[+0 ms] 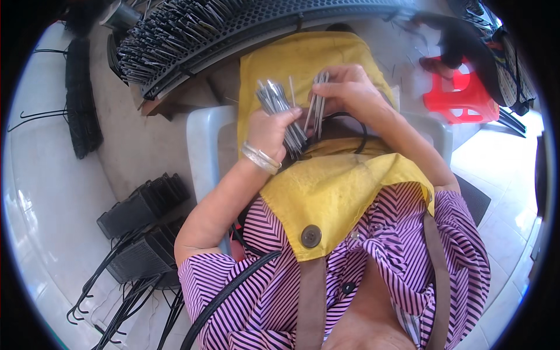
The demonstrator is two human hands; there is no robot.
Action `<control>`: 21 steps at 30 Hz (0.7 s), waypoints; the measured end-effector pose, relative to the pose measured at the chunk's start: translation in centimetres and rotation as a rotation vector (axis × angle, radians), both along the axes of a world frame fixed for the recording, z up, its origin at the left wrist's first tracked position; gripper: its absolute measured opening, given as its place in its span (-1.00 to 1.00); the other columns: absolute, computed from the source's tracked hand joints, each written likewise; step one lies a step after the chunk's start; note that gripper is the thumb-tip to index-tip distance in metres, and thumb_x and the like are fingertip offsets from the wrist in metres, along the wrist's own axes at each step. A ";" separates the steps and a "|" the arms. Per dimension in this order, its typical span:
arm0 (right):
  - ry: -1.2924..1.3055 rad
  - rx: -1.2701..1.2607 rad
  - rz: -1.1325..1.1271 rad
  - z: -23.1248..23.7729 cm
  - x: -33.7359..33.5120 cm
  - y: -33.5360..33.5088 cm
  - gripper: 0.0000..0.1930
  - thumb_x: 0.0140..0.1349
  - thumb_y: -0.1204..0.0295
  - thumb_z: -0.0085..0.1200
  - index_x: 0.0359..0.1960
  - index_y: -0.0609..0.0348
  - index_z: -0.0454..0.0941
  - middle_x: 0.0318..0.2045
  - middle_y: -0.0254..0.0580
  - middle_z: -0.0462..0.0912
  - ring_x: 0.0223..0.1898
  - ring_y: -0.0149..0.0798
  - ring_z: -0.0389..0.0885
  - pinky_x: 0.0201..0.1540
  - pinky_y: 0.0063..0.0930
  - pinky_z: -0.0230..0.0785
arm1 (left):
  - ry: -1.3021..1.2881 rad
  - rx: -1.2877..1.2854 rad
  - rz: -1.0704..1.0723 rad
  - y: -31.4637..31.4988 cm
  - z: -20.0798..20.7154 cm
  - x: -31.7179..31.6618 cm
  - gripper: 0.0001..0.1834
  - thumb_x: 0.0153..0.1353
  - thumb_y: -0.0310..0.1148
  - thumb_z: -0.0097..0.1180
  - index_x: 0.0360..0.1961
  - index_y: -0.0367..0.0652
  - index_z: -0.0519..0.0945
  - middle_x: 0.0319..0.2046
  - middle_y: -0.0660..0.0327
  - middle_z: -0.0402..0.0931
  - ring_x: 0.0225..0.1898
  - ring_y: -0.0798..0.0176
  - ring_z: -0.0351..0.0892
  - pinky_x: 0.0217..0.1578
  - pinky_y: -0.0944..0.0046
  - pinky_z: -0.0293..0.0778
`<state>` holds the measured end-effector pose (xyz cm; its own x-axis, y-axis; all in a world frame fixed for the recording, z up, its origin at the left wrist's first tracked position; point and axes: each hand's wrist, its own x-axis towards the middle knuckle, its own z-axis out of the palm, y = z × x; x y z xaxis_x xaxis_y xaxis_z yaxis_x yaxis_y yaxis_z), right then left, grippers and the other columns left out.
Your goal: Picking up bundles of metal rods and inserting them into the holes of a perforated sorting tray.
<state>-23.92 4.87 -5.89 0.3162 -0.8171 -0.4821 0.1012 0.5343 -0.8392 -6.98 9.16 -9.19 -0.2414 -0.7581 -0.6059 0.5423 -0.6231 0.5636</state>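
Over my lap, my left hand [268, 133] is wrapped round a thick bundle of thin metal rods [279, 100], which fan out slightly above the fist and stick out below it. To its right, my right hand [352, 88] pinches a smaller bunch of similar rods [316, 111], hanging down from the fingers. The two bunches are a short way apart, with one loose rod [291, 87] standing between them. A yellow apron [315, 55] covers my lap under both hands.
A black perforated rack [245, 26] curves across the far side, and many metal rods [169, 38] are heaped on it. Black panels [143, 213] with hooked wires lie at the lower left. A light plastic chair [201, 140] surrounds me. Another person sits near a red stool [461, 96].
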 end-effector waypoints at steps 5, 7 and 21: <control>0.030 -0.097 -0.127 -0.7 -0.2 -1.6 -0.85 0.04 0.55 0.05 -0.39 0.42 0.43 -0.48 -0.08 0.53 -0.49 -0.27 0.55 -0.46 -0.50 0.47 | 0.023 -0.081 -0.074 -0.3 0.7 0.0 -0.82 0.02 -0.57 0.05 -0.31 -0.39 0.45 -0.44 0.03 0.52 -0.45 0.16 0.56 -0.51 0.29 0.52; 0.056 -0.151 -0.137 -1.1 0.0 -1.8 -0.85 0.05 0.51 0.06 -0.38 0.37 0.45 -0.47 -0.13 0.54 -0.47 -0.33 0.55 -0.45 -0.55 0.46 | 0.009 -0.128 -0.103 -0.4 0.6 0.0 -0.80 0.05 -0.55 0.04 -0.27 -0.40 0.47 -0.41 0.03 0.54 -0.42 0.16 0.57 -0.49 0.29 0.52; -0.329 0.057 -0.302 -2.7 1.4 -1.5 -0.87 0.18 0.57 -0.15 -0.28 0.43 0.33 -0.39 0.02 0.47 -0.33 -0.16 0.50 -0.28 -0.36 0.42 | -0.067 -0.204 -0.133 -0.7 0.1 -0.7 -0.78 0.04 -0.53 0.09 -0.23 -0.29 0.47 -0.37 0.16 0.53 -0.37 0.25 0.56 -0.54 0.39 0.51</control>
